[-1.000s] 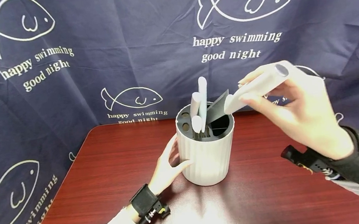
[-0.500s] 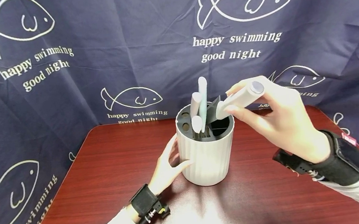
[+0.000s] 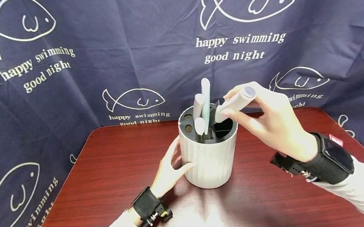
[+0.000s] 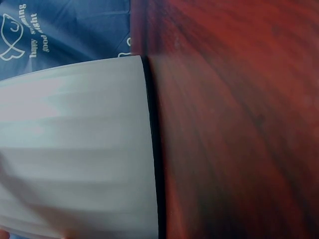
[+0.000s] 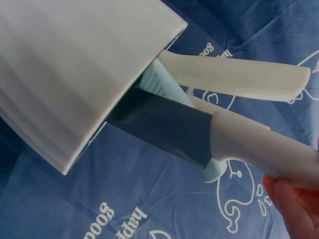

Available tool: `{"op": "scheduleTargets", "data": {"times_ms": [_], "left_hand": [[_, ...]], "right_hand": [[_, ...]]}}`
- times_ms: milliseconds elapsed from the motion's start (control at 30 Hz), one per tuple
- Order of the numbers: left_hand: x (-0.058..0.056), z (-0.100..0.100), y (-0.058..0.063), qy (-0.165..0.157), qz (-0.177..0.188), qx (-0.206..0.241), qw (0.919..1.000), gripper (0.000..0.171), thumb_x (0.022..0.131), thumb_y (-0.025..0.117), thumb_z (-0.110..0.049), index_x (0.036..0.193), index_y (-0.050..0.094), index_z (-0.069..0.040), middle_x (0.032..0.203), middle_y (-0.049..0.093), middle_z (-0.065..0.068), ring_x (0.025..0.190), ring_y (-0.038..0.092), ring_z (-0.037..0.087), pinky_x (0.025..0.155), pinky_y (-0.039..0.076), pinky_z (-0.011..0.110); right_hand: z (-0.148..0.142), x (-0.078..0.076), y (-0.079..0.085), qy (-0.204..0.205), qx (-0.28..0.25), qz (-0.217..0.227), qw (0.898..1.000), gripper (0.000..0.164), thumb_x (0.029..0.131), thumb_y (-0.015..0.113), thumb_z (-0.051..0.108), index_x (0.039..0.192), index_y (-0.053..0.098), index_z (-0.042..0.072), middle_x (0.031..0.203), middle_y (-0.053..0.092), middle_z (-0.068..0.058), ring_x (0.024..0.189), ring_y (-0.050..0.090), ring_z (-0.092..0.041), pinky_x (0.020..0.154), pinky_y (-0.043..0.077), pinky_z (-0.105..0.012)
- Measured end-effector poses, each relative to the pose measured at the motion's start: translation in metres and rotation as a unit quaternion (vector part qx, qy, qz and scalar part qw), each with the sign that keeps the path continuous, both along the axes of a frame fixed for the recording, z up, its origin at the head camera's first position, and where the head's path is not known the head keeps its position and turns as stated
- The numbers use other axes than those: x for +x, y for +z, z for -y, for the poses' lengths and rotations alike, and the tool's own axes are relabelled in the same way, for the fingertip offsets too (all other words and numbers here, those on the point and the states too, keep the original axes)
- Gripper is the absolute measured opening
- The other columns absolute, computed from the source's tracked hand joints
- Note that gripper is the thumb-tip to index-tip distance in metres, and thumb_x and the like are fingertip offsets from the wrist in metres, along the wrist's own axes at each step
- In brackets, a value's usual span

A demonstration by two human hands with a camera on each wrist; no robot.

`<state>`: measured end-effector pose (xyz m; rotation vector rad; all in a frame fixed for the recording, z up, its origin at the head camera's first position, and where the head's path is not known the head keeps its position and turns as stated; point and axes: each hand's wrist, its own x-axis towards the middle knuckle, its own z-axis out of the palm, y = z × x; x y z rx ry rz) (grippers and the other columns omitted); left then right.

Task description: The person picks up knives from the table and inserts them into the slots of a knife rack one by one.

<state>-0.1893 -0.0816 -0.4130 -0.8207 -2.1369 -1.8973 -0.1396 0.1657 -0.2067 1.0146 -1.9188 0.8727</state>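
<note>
A white ribbed knife holder with a dark slotted top stands upright on the table. My left hand grips its lower left side, thumb across the front and fingers round toward the back. With my right hand I hold a broad-bladed knife by its white handle. Its dark blade is partly inside the holder, the handle tilted up to the right; the tip is hidden. Beside it, several other handles stick up, among them a white handle and a pale blue piece. The holder's wall fills much of the left wrist view.
The reddish-brown wooden table ends at a dark blue fish-print curtain behind it. Two round holes show at the left of the holder's top, and a larger dark compartment at its right.
My right hand has moved left and slightly down, and the knife's blade has sunk deeper into the holder. My left hand and the holder stay where they were.
</note>
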Motion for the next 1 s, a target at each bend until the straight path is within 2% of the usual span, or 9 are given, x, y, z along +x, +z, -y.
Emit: {"op": "scheduleTargets", "data": {"times_ms": [133, 233, 267, 433, 733, 1000], "left_hand": [[0.001, 0.0, 0.0, 0.004, 0.003, -0.001, 1.0, 0.088, 0.078, 0.078, 0.002, 0.151, 0.032, -0.014, 0.148, 0.043, 0.014, 0.135, 0.042, 0.028, 0.108, 0.044, 0.038], [0.0, 0.0, -0.001, 0.001, 0.001, 0.001, 1.0, 0.088, 0.078, 0.077, 0.003, 0.151, 0.032, -0.014, 0.148, 0.043, 0.014, 0.135, 0.042, 0.029, 0.108, 0.043, 0.04], [0.0, 0.0, -0.001, -0.001, 0.0, 0.002, 1.0, 0.088, 0.079, 0.077, 0.003, 0.151, 0.032, -0.015, 0.148, 0.043, 0.014, 0.135, 0.042, 0.029, 0.108, 0.043, 0.041], [0.0, 0.0, -0.001, -0.009, 0.0, 0.007, 0.9999, 0.088, 0.079, 0.077, 0.002, 0.152, 0.031, -0.016, 0.149, 0.041, 0.013, 0.135, 0.041, 0.03, 0.109, 0.043, 0.042], [0.0, 0.001, 0.001, -0.007, 0.001, 0.002, 1.0, 0.09, 0.079, 0.078, 0.001, 0.152, 0.031, -0.019, 0.149, 0.041, 0.011, 0.136, 0.041, 0.027, 0.108, 0.043, 0.038], [0.0, 0.0, 0.001, -0.002, 0.005, -0.002, 1.0, 0.09, 0.078, 0.079, -0.001, 0.152, 0.031, -0.019, 0.149, 0.042, 0.011, 0.135, 0.042, 0.027, 0.108, 0.043, 0.039]], "right_hand": [[0.0, -0.005, -0.007, 0.011, 0.0, 0.025, 1.0, 0.028, 0.084, 0.077, 0.017, 0.101, 0.064, -0.002, 0.094, 0.069, -0.005, 0.087, 0.063, 0.001, 0.081, 0.054, -0.013], [0.003, -0.008, -0.016, 0.023, 0.022, 0.057, 0.998, 0.03, 0.074, 0.08, -0.004, 0.099, 0.063, -0.002, 0.092, 0.067, -0.004, 0.084, 0.063, -0.001, 0.077, 0.056, -0.014], [0.004, -0.009, -0.019, 0.025, 0.029, 0.065, 0.997, 0.032, 0.073, 0.08, -0.006, 0.099, 0.063, -0.002, 0.092, 0.066, -0.003, 0.082, 0.063, -0.002, 0.075, 0.056, -0.014], [0.007, -0.012, -0.03, 0.028, 0.032, 0.082, 0.996, 0.033, 0.072, 0.08, -0.006, 0.098, 0.062, 0.0, 0.091, 0.065, -0.001, 0.08, 0.063, -0.005, 0.069, 0.057, -0.015], [0.008, -0.016, -0.03, 0.026, 0.012, 0.11, 0.994, 0.03, 0.072, 0.079, -0.009, 0.097, 0.062, -0.003, 0.091, 0.065, -0.005, 0.079, 0.063, -0.002, 0.071, 0.057, -0.014], [0.007, -0.016, -0.031, -0.005, 0.001, 0.119, 0.993, 0.028, 0.074, 0.08, -0.005, 0.097, 0.063, -0.002, 0.09, 0.067, -0.005, 0.077, 0.064, -0.001, 0.07, 0.056, -0.013]]}}
